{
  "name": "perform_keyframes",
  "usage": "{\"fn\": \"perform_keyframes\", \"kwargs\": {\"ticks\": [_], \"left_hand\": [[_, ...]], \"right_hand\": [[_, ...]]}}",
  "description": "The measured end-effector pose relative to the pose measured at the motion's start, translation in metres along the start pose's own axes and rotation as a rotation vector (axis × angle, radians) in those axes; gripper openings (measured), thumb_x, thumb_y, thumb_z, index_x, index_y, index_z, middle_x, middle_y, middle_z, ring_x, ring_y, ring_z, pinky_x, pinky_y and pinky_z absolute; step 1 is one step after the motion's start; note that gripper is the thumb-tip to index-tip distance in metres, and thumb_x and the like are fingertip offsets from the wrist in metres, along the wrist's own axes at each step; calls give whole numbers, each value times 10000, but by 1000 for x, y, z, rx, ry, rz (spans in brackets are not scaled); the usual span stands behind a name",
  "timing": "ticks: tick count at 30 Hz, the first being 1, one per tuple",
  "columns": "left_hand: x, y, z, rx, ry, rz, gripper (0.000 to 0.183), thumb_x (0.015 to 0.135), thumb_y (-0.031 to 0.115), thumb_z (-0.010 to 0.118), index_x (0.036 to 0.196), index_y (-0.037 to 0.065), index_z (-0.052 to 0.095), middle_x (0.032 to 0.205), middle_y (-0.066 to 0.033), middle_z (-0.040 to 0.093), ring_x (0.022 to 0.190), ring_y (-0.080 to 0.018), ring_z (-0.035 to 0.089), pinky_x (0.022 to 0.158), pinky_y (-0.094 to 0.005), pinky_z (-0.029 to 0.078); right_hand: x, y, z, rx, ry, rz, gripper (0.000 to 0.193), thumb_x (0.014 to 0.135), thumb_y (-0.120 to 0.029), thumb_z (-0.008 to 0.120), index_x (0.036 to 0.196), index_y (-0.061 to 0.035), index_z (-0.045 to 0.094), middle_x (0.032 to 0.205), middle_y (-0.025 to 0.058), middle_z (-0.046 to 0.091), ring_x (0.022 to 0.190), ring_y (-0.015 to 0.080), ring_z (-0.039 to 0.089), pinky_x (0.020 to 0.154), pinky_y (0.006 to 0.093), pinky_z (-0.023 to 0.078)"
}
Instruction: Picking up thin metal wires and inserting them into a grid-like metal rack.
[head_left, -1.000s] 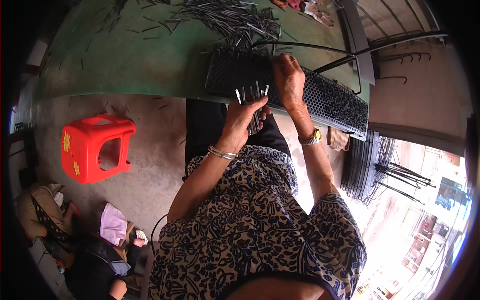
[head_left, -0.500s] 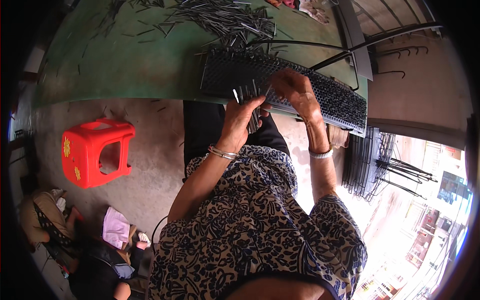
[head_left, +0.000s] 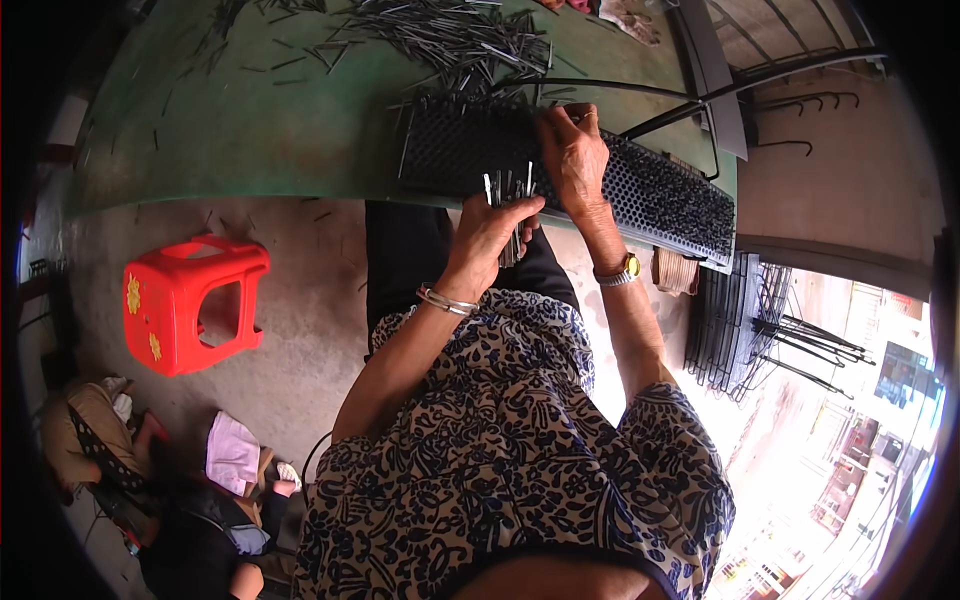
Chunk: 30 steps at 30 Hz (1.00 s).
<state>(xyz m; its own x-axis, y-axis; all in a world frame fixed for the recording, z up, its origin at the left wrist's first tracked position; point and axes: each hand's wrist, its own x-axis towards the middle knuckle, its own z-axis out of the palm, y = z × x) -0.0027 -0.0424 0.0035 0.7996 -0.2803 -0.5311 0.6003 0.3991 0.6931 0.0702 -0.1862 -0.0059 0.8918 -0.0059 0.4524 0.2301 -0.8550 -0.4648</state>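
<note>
My left hand [head_left: 489,232] is closed round a bundle of thin dark metal rods [head_left: 512,190], their ends sticking out above and below the thumb. It is held just in front of the near edge of a long black perforated tray [head_left: 440,160]. Over the tray's middle, my right hand [head_left: 576,155] is bent down with its fingers pinched at the holes. Whatever is between those fingertips is too small to make out. Many short dark pieces [head_left: 685,205] stand in the holes at the tray's right end, and more sit along its far edge.
A heap of loose dark rods [head_left: 440,45] lies on the green table [head_left: 250,140] behind the tray. Black bent metal bars [head_left: 650,90] cross at the right. A red plastic stool [head_left: 165,310] stands on the floor at left. Another person [head_left: 200,530] is at the lower left.
My right hand has turned over and pressed down onto the middle of the tray, so the watch face now shows. My left hand has shifted slightly right with its rods.
</note>
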Motion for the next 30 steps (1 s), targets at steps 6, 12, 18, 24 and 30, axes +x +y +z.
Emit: {"fn": "perform_keyframes", "kwargs": {"ticks": [6,12,18,24,30], "left_hand": [[-1,-2,-2,45,19,33,154,798,167,738,752,36,672,647,-18,624,519,-82,553,433,-225,411],[-1,-3,0,-7,-22,15,162,789,174,755,775,31,679,666,-29,637,519,-86,551,461,-229,429],[-3,3,6,-56,-42,-54,171,818,172,724,904,29,684,721,-42,674,582,-85,581,480,-221,434],[0,2,5,-63,-51,-41,196,840,178,686,973,34,676,766,-71,701,611,-91,598,487,-213,435],[-3,5,6,-47,-39,-36,151,842,180,680,921,52,663,773,-79,706,615,-91,602,489,-209,430]], "right_hand": [[-8,-8,-35,186,-161,51,190,860,-163,682,1005,-40,668,899,122,617,730,236,615,654,334,485],[-7,-16,-63,590,-478,285,143,883,-115,628,940,16,639,754,44,635,655,81,554,581,243,440],[5,11,-19,305,128,170,134,903,-142,619,886,-9,627,621,32,589,536,69,504,516,260,431],[6,22,8,278,201,149,121,889,-134,654,863,-22,616,645,49,596,567,81,501,531,268,438],[6,19,6,286,165,92,99,864,-117,669,870,-25,634,738,98,643,626,171,607,620,304,488]]}}
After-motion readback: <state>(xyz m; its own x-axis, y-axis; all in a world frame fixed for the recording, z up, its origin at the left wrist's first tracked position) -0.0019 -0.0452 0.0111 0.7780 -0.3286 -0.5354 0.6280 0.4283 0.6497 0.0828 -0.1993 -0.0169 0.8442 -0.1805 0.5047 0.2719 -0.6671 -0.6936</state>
